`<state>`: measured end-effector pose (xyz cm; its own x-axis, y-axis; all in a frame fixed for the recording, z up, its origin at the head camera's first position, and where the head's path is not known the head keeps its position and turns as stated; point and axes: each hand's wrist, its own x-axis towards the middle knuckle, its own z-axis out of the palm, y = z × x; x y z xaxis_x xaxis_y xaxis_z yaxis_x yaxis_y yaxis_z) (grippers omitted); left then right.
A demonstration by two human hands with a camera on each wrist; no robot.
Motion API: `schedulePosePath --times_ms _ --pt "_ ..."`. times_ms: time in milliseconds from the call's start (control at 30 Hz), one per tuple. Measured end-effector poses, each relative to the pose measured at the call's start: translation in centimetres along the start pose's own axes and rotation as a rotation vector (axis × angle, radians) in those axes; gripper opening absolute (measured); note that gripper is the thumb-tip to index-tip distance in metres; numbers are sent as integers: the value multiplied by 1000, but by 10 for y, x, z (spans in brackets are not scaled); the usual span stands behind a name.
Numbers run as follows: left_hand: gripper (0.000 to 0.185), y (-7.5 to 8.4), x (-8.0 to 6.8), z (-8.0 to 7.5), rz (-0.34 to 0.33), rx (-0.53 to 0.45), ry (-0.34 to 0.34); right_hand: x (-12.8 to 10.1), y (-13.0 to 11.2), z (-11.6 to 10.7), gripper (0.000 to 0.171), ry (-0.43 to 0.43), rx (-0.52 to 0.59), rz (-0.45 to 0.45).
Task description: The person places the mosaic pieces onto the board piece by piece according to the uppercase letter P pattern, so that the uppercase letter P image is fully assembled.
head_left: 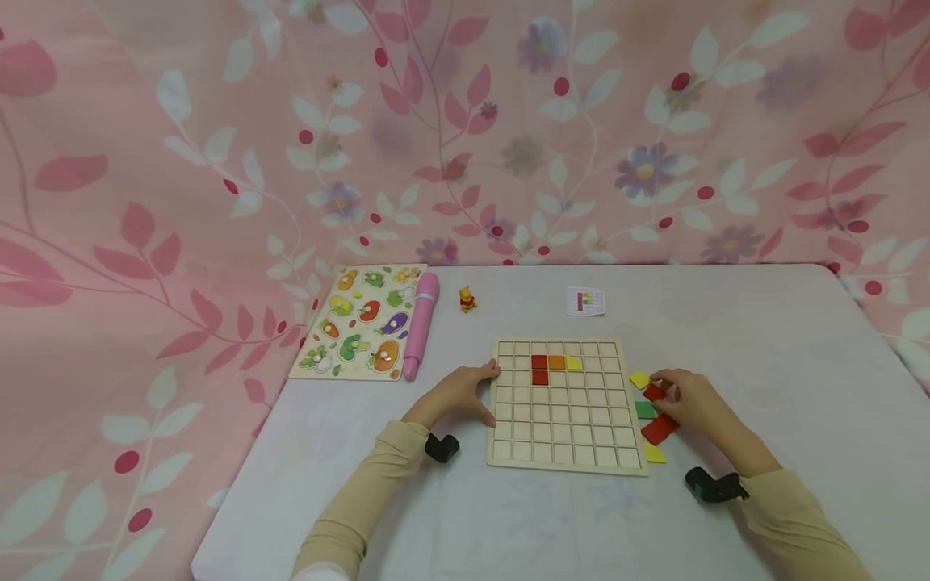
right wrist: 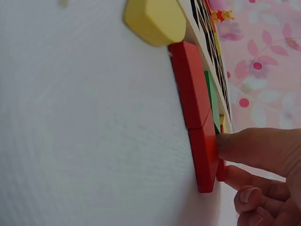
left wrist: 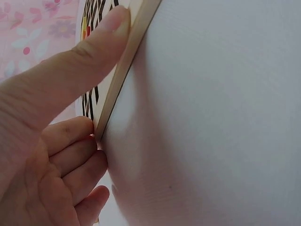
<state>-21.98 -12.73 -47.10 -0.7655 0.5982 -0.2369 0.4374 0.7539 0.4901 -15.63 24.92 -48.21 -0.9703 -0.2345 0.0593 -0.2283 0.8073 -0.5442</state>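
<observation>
Your left hand [head_left: 458,393] steadies the wooden grid board [head_left: 566,403], thumb lying along its left edge and the other fingers curled against the side, so the board is braced. Your right hand [head_left: 686,399] sits just right of the board among the loose tiles, its fingers pinching a small red tile [head_left: 653,392]. Beside that tile lie a larger red piece [head_left: 659,429], a green tile [head_left: 645,410] touching the board's right edge, and two yellow tiles [head_left: 639,379]. These tiles look thin, stiff, light and smooth, probably painted wood, so they may well slide on the table. Take the red tile by two opposite edges, thumb on one and fingertip on the other, instead of pressing down on its flat face.
</observation>
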Motion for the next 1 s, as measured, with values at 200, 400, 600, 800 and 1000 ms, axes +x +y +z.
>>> schedulePosePath --times_ms 200,400,600,800,1000 --pt "96 0 0 0 -13 13 -10 0 -2 -3 38 18 47 47" --pt "97 1 0 0 -22 4 -15 2 -9 -6 36 62 28 23" --pt "97 1 0 0 -27 4 -22 6 -22 -9 36 64 36 -54" --pt "97 1 -1 -1 -31 7 -19 15 -36 -5 34 76 87 -149" --pt "96 1 0 0 -18 -14 -19 22 -46 -1 36 92 123 -226"
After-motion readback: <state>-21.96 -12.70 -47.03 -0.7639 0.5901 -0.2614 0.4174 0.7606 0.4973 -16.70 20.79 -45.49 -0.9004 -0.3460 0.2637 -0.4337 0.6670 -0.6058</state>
